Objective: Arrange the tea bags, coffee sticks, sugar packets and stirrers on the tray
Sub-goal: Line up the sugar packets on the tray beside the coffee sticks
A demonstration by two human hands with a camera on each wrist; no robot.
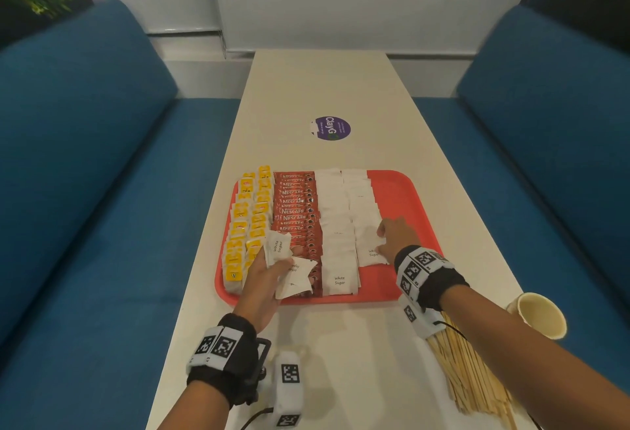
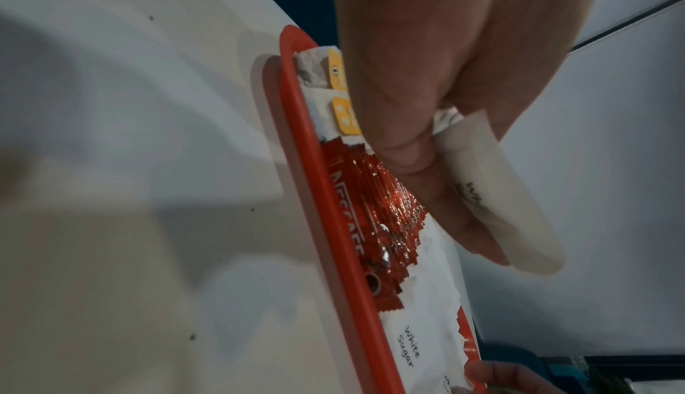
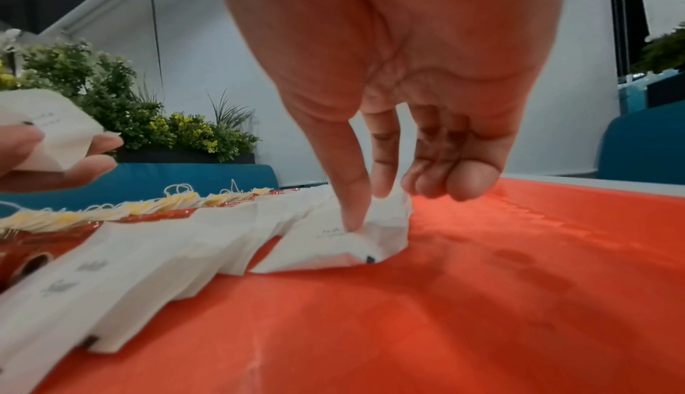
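Note:
A red tray (image 1: 400, 191) lies on the white table, filled left to right with rows of yellow tea bags (image 1: 243, 225), red coffee sticks (image 1: 296, 211) and white sugar packets (image 1: 335, 225). My left hand (image 1: 269, 279) hovers over the tray's near left and grips a bunch of sugar packets (image 1: 279, 247), also seen as sugar packets (image 2: 493, 198). My right hand (image 1: 392, 237) pinches a sugar packet (image 3: 356, 242) at the near end of the right sugar row, thumb and forefinger on it. Wooden stirrers (image 1: 467, 371) lie on the table under my right forearm.
A paper cup (image 1: 538, 313) stands at the table's right edge. A purple round sticker (image 1: 332, 127) sits mid-table beyond the tray. Blue sofas flank the table on both sides. The right part of the tray (image 3: 482, 297) is bare red.

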